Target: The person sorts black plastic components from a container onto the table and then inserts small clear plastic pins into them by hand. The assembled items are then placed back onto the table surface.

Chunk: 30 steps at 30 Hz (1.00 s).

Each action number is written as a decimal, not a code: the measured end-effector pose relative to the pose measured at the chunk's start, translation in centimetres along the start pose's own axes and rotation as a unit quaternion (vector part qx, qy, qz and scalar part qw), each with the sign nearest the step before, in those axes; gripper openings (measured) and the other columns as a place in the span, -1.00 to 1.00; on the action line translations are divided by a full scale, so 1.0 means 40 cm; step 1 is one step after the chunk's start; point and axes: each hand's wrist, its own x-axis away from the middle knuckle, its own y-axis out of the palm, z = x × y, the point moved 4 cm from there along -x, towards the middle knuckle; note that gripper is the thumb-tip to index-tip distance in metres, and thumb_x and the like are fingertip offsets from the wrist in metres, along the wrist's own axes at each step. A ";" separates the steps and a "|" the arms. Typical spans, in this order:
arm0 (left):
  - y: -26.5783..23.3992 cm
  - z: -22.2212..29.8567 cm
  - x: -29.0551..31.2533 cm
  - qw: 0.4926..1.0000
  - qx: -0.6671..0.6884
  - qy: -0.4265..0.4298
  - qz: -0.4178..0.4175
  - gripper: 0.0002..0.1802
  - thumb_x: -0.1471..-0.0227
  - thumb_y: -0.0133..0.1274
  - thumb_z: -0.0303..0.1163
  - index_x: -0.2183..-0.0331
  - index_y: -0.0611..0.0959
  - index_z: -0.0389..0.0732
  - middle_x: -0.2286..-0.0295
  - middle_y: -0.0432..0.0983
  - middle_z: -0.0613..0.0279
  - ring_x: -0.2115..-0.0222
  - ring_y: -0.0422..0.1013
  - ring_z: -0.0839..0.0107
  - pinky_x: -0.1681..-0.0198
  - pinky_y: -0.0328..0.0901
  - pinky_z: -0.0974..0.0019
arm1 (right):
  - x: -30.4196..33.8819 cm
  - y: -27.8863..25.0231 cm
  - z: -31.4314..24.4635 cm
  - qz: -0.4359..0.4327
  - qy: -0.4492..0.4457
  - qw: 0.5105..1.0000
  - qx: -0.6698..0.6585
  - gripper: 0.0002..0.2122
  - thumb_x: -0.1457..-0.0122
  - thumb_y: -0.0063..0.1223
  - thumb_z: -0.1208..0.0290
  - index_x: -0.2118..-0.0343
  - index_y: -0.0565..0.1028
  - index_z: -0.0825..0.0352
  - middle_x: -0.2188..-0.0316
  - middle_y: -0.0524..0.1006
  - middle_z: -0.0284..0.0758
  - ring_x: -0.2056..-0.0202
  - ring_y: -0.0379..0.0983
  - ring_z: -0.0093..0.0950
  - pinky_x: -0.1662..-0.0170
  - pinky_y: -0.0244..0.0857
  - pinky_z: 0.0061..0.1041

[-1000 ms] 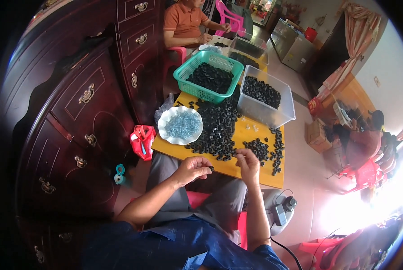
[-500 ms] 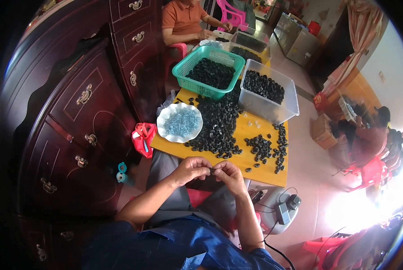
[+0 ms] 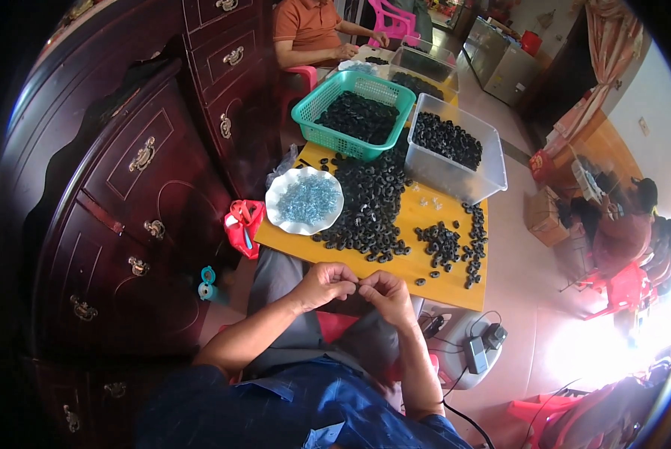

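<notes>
My left hand (image 3: 323, 287) and my right hand (image 3: 389, 296) meet fingertip to fingertip just off the near edge of the yellow table (image 3: 290, 243). Pinched between them is a small dark part (image 3: 358, 286), mostly covered by the fingers; its exact shape cannot be made out. Ahead of my hands spreads a heap of small black rings (image 3: 365, 206). To its left stands a white scalloped plate (image 3: 277, 217) filled with small clear bluish pieces (image 3: 305, 198). A smaller group of black rings (image 3: 438, 245) lies on the right side, beside a few clear pieces (image 3: 425, 202).
Behind the heap stand a green basket (image 3: 334, 142) and a clear plastic bin (image 3: 455, 179), both holding black parts. A person in orange (image 3: 309, 26) sits at the far end. Dark wooden cabinets (image 3: 126, 202) line the left. A stool with chargers (image 3: 475, 352) stands at right.
The whole view has shifted slightly, moving the table a little rightward and up in the picture. My fingers have closed in further around the dark part, which shows less now.
</notes>
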 end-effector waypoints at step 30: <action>0.061 0.136 0.052 0.810 -0.456 0.347 0.127 -0.48 0.12 0.28 -0.47 0.05 0.54 -0.28 0.28 0.52 0.11 0.48 0.51 0.31 0.39 0.43 0.30 | 0.008 0.063 0.018 0.044 0.097 0.971 -0.215 -0.84 -0.32 0.03 0.32 0.23 0.55 0.28 0.31 0.60 -0.39 0.28 0.51 -0.62 0.12 0.39 -0.61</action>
